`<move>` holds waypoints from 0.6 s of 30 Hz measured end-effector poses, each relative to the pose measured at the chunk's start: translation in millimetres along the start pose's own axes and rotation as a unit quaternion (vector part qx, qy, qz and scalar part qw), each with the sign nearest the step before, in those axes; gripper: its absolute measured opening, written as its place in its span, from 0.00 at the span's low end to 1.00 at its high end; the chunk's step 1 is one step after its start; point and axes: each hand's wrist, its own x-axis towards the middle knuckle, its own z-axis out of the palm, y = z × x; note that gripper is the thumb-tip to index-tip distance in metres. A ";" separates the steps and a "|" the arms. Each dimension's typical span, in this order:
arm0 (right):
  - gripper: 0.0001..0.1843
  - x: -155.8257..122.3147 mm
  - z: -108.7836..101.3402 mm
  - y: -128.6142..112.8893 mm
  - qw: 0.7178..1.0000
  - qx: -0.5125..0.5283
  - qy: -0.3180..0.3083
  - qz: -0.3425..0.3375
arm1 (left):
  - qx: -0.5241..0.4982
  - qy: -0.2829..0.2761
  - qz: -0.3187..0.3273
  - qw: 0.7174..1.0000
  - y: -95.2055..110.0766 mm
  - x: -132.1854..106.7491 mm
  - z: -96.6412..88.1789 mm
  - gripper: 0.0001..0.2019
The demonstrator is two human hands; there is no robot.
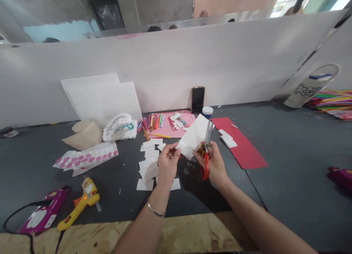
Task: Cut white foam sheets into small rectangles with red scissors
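Note:
My left hand (168, 162) pinches the lower left corner of a white foam sheet (194, 135) held above the dark table (288, 151). In my right hand (213, 163) are orange-handled scissors (206, 155), blades pointing up along the sheet's right edge. Several cut white pieces (150, 160) lie on the table just left of my left hand. A silver bangle (155, 210) circles my left wrist.
A yellow glue gun (79, 204) and a magenta one (44, 213) lie front left. A sheet of pink dots (86, 158), a white ruffled object (120, 127), coloured markers (152, 122), pink paper (176, 127), red paper (239, 142), a phone (198, 99) and white boards (103, 98) stand behind.

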 end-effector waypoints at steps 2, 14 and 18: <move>0.26 0.1 0.1 -1.4 1.000 0.005 0.000 0.009 | 0.000 0.001 0.000 1.000 -0.8 0.3 0.2 0.17; 0.26 -0.8 3.4 -9.5 0.999 0.029 0.021 0.017 | -0.096 -0.032 -0.124 0.987 3.1 -8.5 16.9 0.18; 0.24 -1.6 2.0 -11.5 0.999 0.032 0.034 0.016 | -0.142 -0.020 -0.158 0.977 6.9 -6.3 15.4 0.20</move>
